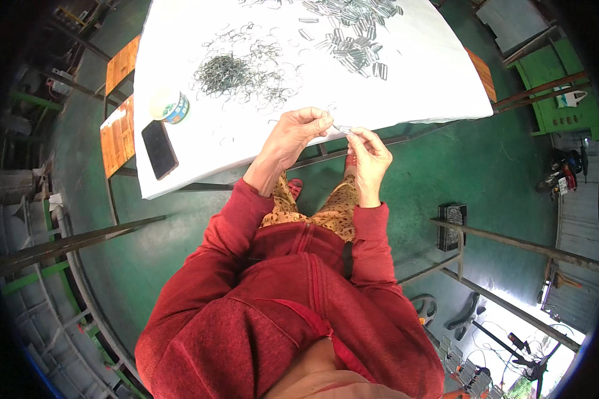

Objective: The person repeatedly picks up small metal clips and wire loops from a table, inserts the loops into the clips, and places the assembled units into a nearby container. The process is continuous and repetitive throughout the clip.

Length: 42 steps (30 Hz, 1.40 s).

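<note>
My left hand is closed, with thumb and forefinger pinching a small thin metal-looking piece just off the table's near edge. The other end of that piece is in the fingertips of my right hand, also closed; its exact kind is too small to make out. Beyond my left hand lies a heap of thin dark curved wire pieces, with many loose ones scattered around it. Farther right on the table is a spread of short dark-and-light striped pieces.
A white-covered table stretches ahead of me. On its left side are a black phone and a blue-and-white tub. Wooden stools stand beside it. A metal rail and dark crate are at right.
</note>
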Available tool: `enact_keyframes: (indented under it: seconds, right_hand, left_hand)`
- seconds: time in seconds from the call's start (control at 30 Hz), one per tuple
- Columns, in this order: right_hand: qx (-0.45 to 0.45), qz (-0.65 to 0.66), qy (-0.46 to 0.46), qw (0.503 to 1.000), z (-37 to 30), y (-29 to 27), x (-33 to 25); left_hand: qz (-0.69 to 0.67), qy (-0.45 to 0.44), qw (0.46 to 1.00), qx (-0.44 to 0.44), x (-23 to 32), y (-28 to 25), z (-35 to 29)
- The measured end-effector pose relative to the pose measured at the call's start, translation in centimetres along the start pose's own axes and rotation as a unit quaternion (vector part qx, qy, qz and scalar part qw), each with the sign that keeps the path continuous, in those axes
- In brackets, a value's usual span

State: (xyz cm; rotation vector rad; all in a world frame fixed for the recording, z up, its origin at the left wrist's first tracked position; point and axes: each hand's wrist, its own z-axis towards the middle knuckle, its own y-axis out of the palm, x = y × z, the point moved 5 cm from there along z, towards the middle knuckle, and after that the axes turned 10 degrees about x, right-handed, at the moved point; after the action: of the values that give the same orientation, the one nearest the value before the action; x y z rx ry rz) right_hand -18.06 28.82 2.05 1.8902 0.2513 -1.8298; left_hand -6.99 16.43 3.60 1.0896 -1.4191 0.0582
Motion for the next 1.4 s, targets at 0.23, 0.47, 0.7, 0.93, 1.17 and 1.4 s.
enact_keyframes:
  seconds: [0.23,0.47,0.7,0.93,1.17,1.4]
  right_hand:
    - [-0.074,0.007,-0.035,0.997,-0.6,0.4,-0.8]
    - [-0.035,-0.051,-0.040,0.997,-0.9,0.7,-1.3]
    - [-0.085,-0.256,-0.107,0.957,-1.5,1.7,-2.5]
    - [-0.102,-0.129,-0.044,0.985,3.6,-1.0,-2.0]
    - [0.003,-0.292,-0.173,0.941,19.6,0.3,3.8]
    - [0.031,-0.575,-0.310,0.756,26.7,2.3,6.5]
  left_hand:
    - [0.118,0.077,0.990,0.010,0.3,0.2,0.0]
    - [0.407,0.235,0.881,0.053,0.9,1.4,-0.1]
    - [0.397,0.246,0.883,0.049,0.8,1.8,-0.8]
    - [0.175,0.117,0.978,0.011,0.7,1.3,-1.2]
    - [0.242,0.151,0.956,0.063,1.7,2.0,-2.8]
    - [0.216,0.168,0.962,0.019,0.2,3.2,-4.2]
